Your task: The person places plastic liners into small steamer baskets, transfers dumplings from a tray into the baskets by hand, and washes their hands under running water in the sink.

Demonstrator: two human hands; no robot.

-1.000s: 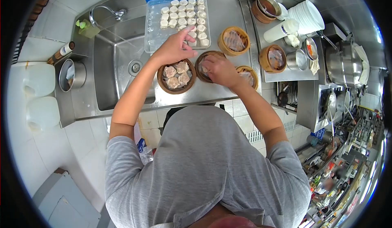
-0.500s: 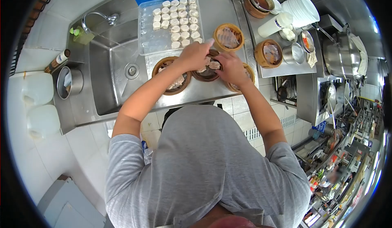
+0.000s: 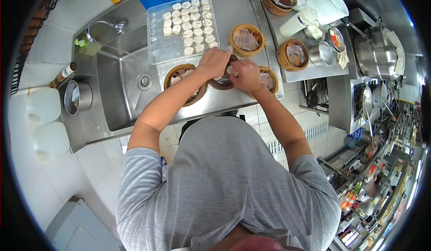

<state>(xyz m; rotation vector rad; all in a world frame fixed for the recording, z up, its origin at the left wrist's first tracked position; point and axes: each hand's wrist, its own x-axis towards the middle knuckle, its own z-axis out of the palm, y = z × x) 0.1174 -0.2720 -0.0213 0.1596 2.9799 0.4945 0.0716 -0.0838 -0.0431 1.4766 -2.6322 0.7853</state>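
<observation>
My left hand (image 3: 214,63) is over the left rim of the middle bamboo steamer (image 3: 221,84), its thumb stretched out and its fingertips hidden. At the same steamer's right side, my right hand (image 3: 246,75) has its fingers closed on a pale dumpling (image 3: 231,71). A steamer of dumplings (image 3: 197,97) sits to the left, partly under my left forearm. Behind my hands lies a clear plastic tray (image 3: 157,48) with several rows of white dumplings (image 3: 196,24). Two lined steamers stand on the right, one farther back (image 3: 246,40) and one nearer (image 3: 268,81).
A sink (image 3: 119,87) with a tap (image 3: 105,24) is at the left. On the right counter stand another steamer (image 3: 293,55), a metal pot (image 3: 321,53), a white bottle (image 3: 298,22) and stacked plates (image 3: 327,4). A large steel pot (image 3: 377,55) stands farther right.
My left hand has come from the tray's edge down to the middle steamer. My right hand has stayed at that steamer, shifting to its right side. The whole view has shifted slightly.
</observation>
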